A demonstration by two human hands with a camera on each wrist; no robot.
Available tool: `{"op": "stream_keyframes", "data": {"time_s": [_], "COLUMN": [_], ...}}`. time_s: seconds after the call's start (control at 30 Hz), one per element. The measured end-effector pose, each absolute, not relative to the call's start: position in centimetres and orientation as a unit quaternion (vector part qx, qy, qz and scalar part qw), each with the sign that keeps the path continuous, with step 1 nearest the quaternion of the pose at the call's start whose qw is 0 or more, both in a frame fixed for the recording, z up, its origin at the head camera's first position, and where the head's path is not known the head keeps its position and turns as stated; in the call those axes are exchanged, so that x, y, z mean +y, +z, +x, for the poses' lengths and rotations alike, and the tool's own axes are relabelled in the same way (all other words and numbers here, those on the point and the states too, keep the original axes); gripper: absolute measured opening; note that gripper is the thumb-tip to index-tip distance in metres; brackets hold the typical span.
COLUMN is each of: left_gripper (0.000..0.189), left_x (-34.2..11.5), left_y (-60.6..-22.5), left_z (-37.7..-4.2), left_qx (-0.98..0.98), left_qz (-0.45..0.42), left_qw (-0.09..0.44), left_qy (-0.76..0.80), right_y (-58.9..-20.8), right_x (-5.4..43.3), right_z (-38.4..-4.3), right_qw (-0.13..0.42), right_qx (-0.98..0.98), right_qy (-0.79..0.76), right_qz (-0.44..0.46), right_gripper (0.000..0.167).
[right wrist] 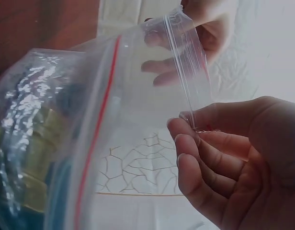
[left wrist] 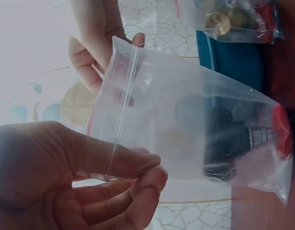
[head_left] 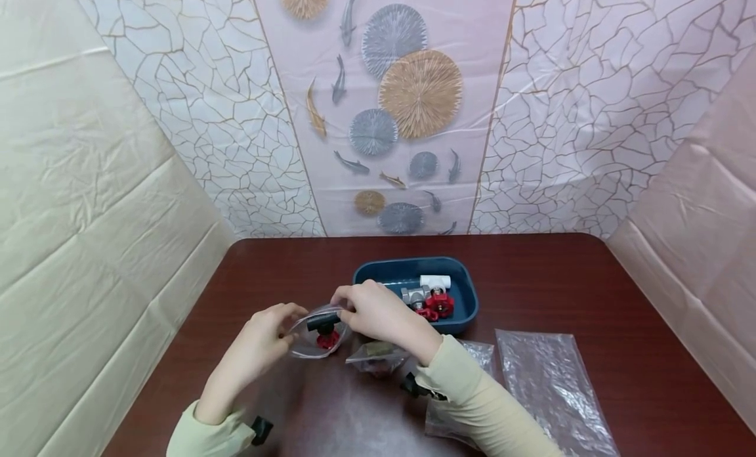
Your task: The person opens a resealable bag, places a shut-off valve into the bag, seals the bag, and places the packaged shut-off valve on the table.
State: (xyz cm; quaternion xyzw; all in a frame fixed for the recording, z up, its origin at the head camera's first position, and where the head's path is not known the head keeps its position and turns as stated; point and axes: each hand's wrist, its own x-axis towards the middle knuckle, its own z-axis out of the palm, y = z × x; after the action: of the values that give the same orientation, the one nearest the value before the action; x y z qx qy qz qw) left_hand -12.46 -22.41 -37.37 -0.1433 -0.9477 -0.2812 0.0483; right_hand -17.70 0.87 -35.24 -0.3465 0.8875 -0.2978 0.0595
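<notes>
A clear zip bag [head_left: 297, 339] stands between both hands, its mouth facing up. Inside lies a valve with a black body [left wrist: 224, 139] and a red handle [head_left: 328, 340], down at the bag's bottom. My left hand [head_left: 262, 342] pinches one side of the bag's mouth between thumb and fingers, near the zip strip. At the opposite corner, my right hand [right wrist: 229, 153] pinches the edge with thumb and forefinger, the other fingers loosely curled. Just right of this bag sits a second zip bag [head_left: 378, 360] with brass-coloured and red parts inside, below the right forearm.
Behind the right hand is a blue tray [head_left: 469, 299] holding a white pipe fitting [head_left: 435, 282] and metal valves with red handles [head_left: 440, 304]. Flat clear bags [head_left: 549, 378] lie on the brown table [head_left: 531, 280] at the right, partly under the right sleeve.
</notes>
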Motion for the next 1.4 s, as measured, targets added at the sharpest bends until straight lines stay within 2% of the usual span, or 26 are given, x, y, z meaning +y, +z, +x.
{"op": "stream_keyframes", "data": {"time_s": [0.43, 0.7, 0.77, 0.9, 1.0, 1.1, 1.23, 1.4], "left_gripper": [0.026, 0.02, 0.027, 0.052, 0.064, 0.058, 0.034, 0.02], "left_x": [-23.0, -23.7, -24.1, -24.6, -24.3, -23.5, -22.8, -23.0], "left_y": [-36.1, -35.8, -35.8, -36.0, -36.3, -36.7, -36.9, -37.0], "left_z": [-11.6, -11.1, -10.9, -10.1, -9.6, -9.3, -9.5, -9.7], "left_qx": [-0.935, -0.918, -0.909, -0.91, -0.928, -0.936, -0.919, -0.909], "left_qz": [-0.156, -0.186, -0.196, -0.217, -0.227, -0.227, -0.239, -0.274], "left_qw": [0.014, 0.011, 0.002, -0.012, 0.008, 0.053, 0.1, 0.109], "left_qy": [-0.317, -0.351, -0.367, -0.353, -0.295, -0.265, -0.297, -0.295], "right_y": [-34.6, -34.6, -34.7, -34.7, -34.6, -34.6, -34.7, -34.6], "right_x": [1.6, 2.1, 2.1, 2.3, 2.4, 2.5, 2.9, 3.7], "right_z": [-17.3, -17.4, -17.4, -17.3, -17.3, -17.3, -17.4, -17.6], "right_qw": [0.05, 0.039, 0.037, 0.041, 0.045, 0.045, 0.042, 0.047], "right_qx": [0.88, 0.877, 0.877, 0.877, 0.877, 0.876, 0.873, 0.867], "right_qy": [-0.315, -0.325, -0.327, -0.331, -0.332, -0.332, -0.326, -0.298], "right_qz": [-0.353, -0.351, -0.35, -0.346, -0.344, -0.346, -0.359, -0.397], "right_gripper": [0.017, 0.017, 0.017, 0.018, 0.018, 0.02, 0.023, 0.023]}}
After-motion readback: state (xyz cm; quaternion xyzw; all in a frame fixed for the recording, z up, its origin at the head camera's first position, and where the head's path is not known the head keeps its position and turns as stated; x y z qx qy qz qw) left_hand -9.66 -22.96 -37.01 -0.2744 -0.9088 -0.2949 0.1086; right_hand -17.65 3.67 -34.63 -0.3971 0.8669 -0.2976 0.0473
